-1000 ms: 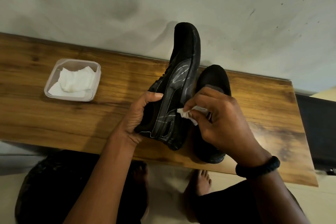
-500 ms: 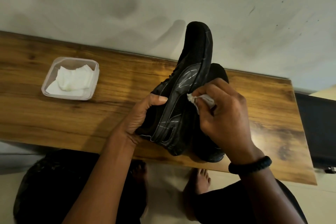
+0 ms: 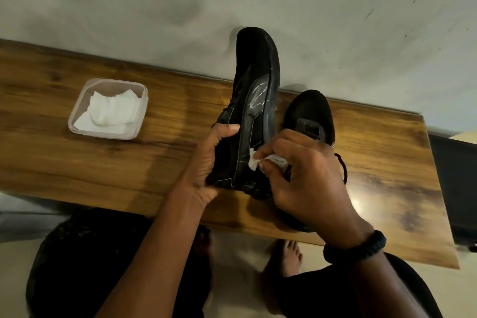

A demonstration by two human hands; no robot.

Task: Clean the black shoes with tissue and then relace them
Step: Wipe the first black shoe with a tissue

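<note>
Black shoe tilted toe-up, crumpled tissue touching its side, second shoe flat

Wooden desk against a plain wall, with a seated person's legs below.

The desk has a warm brown grain with darker patches toward its right end, and its far edge meets the pale, scuffed wall. A clear square plastic container sits on its left part. A black panel stands just past the desk's right end. Under the near edge, two bare feet rest on a light floor between legs in dark clothing. A black braided wristband circles the right wrist.
</note>
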